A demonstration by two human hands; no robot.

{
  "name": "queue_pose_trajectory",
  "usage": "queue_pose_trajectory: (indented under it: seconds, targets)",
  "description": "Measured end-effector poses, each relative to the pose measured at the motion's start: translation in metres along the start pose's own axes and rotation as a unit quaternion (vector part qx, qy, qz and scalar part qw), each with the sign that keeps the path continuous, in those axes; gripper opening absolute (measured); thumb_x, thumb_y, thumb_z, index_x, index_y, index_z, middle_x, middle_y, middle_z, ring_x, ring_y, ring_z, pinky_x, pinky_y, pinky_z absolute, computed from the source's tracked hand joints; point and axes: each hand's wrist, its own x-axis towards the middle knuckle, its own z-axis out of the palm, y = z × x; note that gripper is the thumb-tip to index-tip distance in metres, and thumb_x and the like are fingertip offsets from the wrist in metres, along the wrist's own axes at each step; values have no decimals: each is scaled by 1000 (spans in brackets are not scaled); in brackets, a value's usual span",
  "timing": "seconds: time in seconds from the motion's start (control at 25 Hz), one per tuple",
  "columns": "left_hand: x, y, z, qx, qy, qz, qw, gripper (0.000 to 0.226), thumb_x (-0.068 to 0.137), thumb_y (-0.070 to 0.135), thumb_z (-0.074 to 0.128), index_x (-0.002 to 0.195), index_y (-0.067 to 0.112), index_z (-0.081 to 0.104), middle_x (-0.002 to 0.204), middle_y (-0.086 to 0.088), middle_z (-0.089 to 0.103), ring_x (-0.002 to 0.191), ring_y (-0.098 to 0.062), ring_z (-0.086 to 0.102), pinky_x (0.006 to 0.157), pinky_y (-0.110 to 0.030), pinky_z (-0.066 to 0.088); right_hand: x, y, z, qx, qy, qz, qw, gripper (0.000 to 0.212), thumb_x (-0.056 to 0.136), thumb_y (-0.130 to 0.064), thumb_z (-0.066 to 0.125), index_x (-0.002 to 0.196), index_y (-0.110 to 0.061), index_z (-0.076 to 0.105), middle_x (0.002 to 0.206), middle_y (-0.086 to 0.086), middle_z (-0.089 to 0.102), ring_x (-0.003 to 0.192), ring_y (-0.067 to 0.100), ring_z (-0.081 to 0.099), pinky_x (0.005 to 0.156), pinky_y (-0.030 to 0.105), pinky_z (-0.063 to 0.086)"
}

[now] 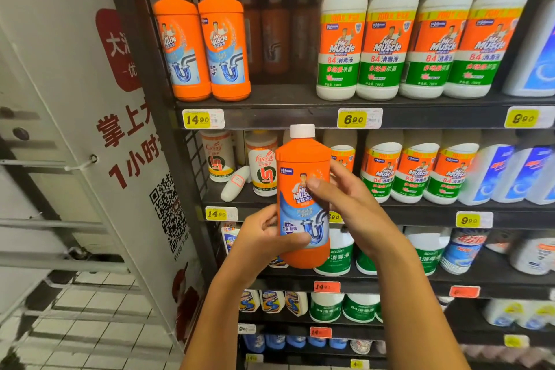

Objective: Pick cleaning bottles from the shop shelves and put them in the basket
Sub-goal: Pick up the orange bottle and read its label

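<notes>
An orange drain-cleaner bottle (301, 165) with a white cap stands upright in the air in front of the shelves, held by both hands. My left hand (264, 237) grips its lower left side, thumb across the blue label. My right hand (348, 198) holds its right side, thumb on the label's middle. Two matching orange bottles (204, 42) stand on the top shelf at the left. No basket is in view.
Dark shelves (285, 117) carry white bleach bottles (411, 39) at the upper right and more white, green and blue bottles below. Yellow price tags (204, 119) line the shelf edges. A white signboard (126, 141) flanks the shelves on the left, with tiled floor (87, 324) below.
</notes>
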Motion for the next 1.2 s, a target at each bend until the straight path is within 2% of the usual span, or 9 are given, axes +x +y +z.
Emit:
queue_pose_trajectory:
  seconds: [0.12, 0.28, 0.4, 0.48, 0.64, 0.76, 0.96, 1.08, 1.2]
  targets:
    - [1, 5, 1, 17, 5, -18, 1000, 68, 57, 33, 82, 119, 11, 65, 113, -6, 74, 105, -25, 71, 85, -31, 58, 6, 5, -5, 19, 27, 6, 999, 47, 81, -27, 76, 123, -15, 61, 104, 0, 77, 92, 15, 74, 69, 18, 55]
    - [1, 17, -4, 21, -11, -57, 998, 59, 70, 50, 68, 120, 18, 67, 117, -9, 72, 102, -22, 70, 76, -32, 58, 20, 5, -8, 25, 78, 35, 996, 54, 74, -43, 76, 123, -28, 59, 102, -3, 77, 89, 17, 75, 65, 23, 58]
    - [2, 30, -6, -12, -17, -84, 996, 48, 77, 59, 65, 111, 28, 73, 116, -9, 73, 103, -26, 70, 79, -41, 60, 33, 1, -7, 43, 98, 87, 990, 58, 72, -56, 77, 121, -29, 61, 108, 2, 76, 92, 21, 75, 72, 37, 61]
    - [5, 40, -4, -14, 5, -102, 995, 43, 73, 68, 68, 100, 35, 76, 107, -11, 75, 95, -27, 74, 68, -40, 61, 40, 0, -5, 62, 103, 144, 982, 69, 68, -62, 79, 122, -22, 62, 108, 8, 76, 96, 27, 74, 85, 51, 59]
    - [10, 52, -2, 3, 54, -125, 991, 75, 52, 76, 66, 102, 21, 71, 89, -13, 77, 77, -26, 76, 52, -33, 57, 45, 5, -1, 99, 93, 207, 969, 84, 62, -66, 77, 126, -14, 62, 110, 16, 74, 103, 35, 71, 97, 61, 51]
    - [10, 53, -3, -1, 67, -131, 989, 79, 51, 77, 63, 105, 20, 66, 87, -14, 77, 76, -25, 76, 51, -31, 57, 47, 11, 2, 108, 95, 214, 966, 87, 61, -66, 74, 128, -12, 60, 111, 17, 74, 106, 37, 70, 99, 62, 49]
    - [12, 48, -7, -11, 41, -137, 990, 61, 66, 68, 67, 111, 28, 64, 101, -11, 76, 92, -28, 75, 64, -36, 60, 51, 11, -1, 80, 90, 182, 976, 77, 62, -63, 75, 123, -19, 63, 110, 12, 75, 100, 31, 73, 93, 56, 55]
    - [13, 42, -8, -34, 4, -132, 991, 47, 81, 51, 70, 120, 26, 63, 114, -6, 74, 104, -27, 71, 78, -41, 60, 53, 8, -6, 53, 84, 93, 991, 50, 74, -53, 77, 116, -29, 67, 114, 7, 74, 98, 25, 74, 86, 46, 59]
    - [12, 38, -8, -58, -31, -91, 994, 48, 86, 40, 62, 130, 23, 59, 125, -5, 69, 115, -26, 65, 86, -35, 57, 51, 2, -8, 60, 71, -11, 996, 44, 76, -41, 76, 119, -39, 66, 110, 2, 75, 98, 21, 73, 76, 31, 59]
